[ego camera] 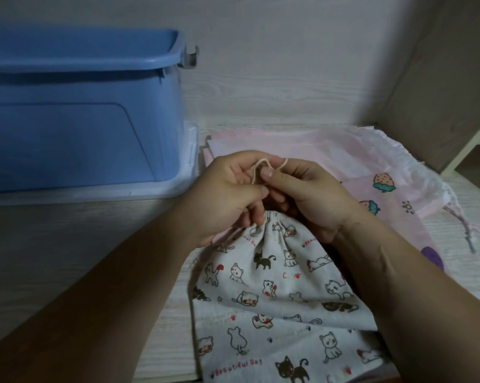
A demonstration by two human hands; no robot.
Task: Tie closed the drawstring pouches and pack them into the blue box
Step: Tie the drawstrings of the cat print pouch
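Observation:
A white cat-print drawstring pouch (277, 294) lies on the table in front of me, its mouth gathered shut at the top. My left hand (227, 194) and my right hand (305, 194) meet just above that mouth. Both pinch the pouch's cream drawstring (261, 168), which loops between the fingertips. A pink pouch with strawberry prints (393, 189) lies flat behind and to the right, partly under the cat pouch. The blue box (75, 111) stands open at the far left.
The blue box sits on a clear plastic lid (189, 161). A wooden partition (440, 78) rises at the right, with a lower shelf edge (471, 145) beside it. The pale wood-grain table (81, 244) extends to the left of my arms.

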